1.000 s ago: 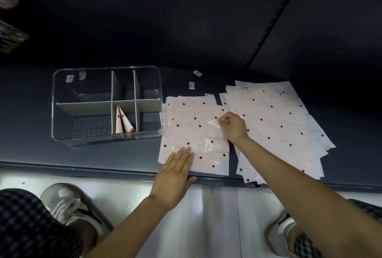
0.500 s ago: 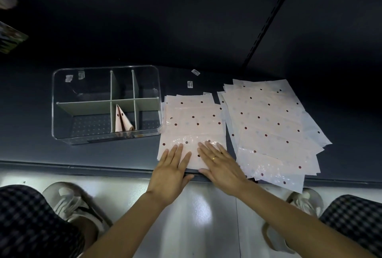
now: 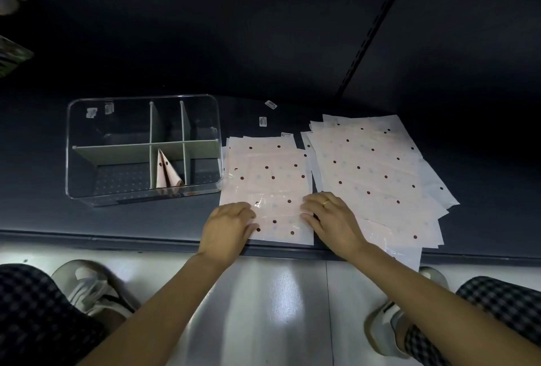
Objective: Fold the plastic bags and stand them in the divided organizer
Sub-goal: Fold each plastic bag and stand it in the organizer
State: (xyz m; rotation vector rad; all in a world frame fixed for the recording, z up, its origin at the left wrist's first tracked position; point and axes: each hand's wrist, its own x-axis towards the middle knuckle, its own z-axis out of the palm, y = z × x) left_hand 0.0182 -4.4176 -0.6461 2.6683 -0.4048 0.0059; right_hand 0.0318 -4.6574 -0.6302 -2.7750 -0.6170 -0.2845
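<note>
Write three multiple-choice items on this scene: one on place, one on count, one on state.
1. Where is the organizer?
A. left of the bags
B. right of the bags
C. on the floor

2. How many folded bags stand in it?
A. none
B. one
C. four

3. What are the hands doing?
A. hanging idle
B. lifting the organizer
C. gripping the near bag's side edges

Key: 1 A, it sits left of the near bag. 2 B, one folded bag. 3 C, left hand and right hand curl on its edges.

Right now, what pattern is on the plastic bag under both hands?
Pale pink plastic bag with dark red and faint blue dots, clearest in the head view.
</note>
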